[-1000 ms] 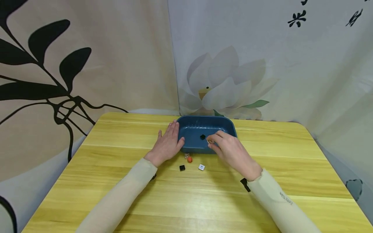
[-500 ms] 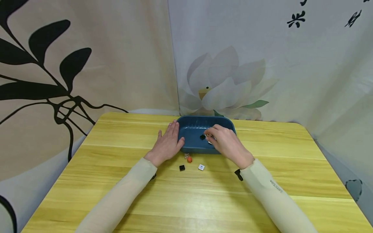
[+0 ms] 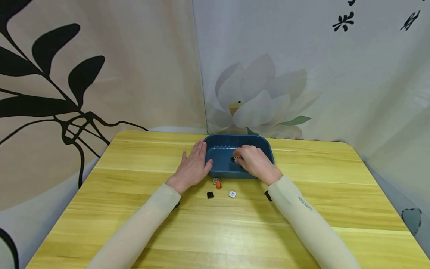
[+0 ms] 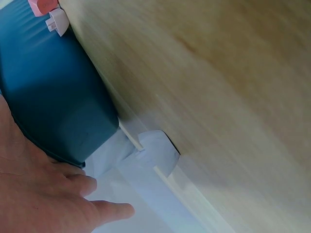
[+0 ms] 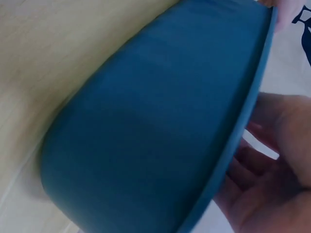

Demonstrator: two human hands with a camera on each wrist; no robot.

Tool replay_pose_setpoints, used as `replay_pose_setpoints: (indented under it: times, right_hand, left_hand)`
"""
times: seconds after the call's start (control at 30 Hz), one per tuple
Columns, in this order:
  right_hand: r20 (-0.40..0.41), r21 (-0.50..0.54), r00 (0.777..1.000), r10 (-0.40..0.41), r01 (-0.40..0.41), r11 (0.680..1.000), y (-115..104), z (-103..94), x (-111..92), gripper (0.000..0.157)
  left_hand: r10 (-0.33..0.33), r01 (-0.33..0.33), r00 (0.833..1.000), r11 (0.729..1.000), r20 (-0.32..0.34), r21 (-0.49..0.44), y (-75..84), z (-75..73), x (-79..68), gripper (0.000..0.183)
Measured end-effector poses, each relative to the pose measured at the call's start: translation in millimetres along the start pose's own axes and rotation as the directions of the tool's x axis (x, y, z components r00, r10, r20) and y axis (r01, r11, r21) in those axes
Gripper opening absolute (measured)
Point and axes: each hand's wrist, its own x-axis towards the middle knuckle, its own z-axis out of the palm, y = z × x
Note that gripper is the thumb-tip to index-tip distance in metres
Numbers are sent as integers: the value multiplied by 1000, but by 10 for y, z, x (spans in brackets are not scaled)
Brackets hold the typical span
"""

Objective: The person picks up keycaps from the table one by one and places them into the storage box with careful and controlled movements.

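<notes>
A dark blue tray (image 3: pixel 231 174) stands near the back of the table. My left hand (image 3: pixel 189 169) lies flat with straight fingers against its left side. My right hand (image 3: pixel 255 162) is inside the tray at the right, its thumb and fingertips pinching a small pale keycap (image 3: pixel 237 158), mostly hidden. Beside those fingertips a black keycap (image 3: pixel 232 159) shows in part. In the right wrist view, the tray's wall (image 5: pixel 146 111) blocks the fingertips. In front of the tray lie a beige keycap (image 3: pixel 215 181) and an orange keycap (image 3: pixel 219 185) close together.
Nearer on the table (image 3: pixel 201 239) are a black keycap (image 3: pixel 209 194) and a white keycap (image 3: pixel 232 194). A printed curtain (image 3: pixel 154 74) hangs behind the table's back edge. The left wrist view shows the table edge near the tray.
My right hand has moved left within the tray, toward the black keycap, with the pale keycap still in its fingers. The left hand stays at the tray's side.
</notes>
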Motion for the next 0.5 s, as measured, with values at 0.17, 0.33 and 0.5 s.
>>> replay_pose_setpoints:
  times: [0.17,0.33,0.5]
  right_hand:
    - [92,17,996,17,-19,1000,53,22,79,17]
    - [157,45,987,33,-40,998,97,45,134,17]
    - [205,32,977,64,-72,997,94,61,190,14]
  left_hand:
    - [6,-6,1000,1000,-21,-5,-5,-5,-21,74]
    - [-1,1,1000,1000,-18,0,-1,-9,-25,74]
    - [-5,5,1000,1000,3,11,8,-3,-9,74]
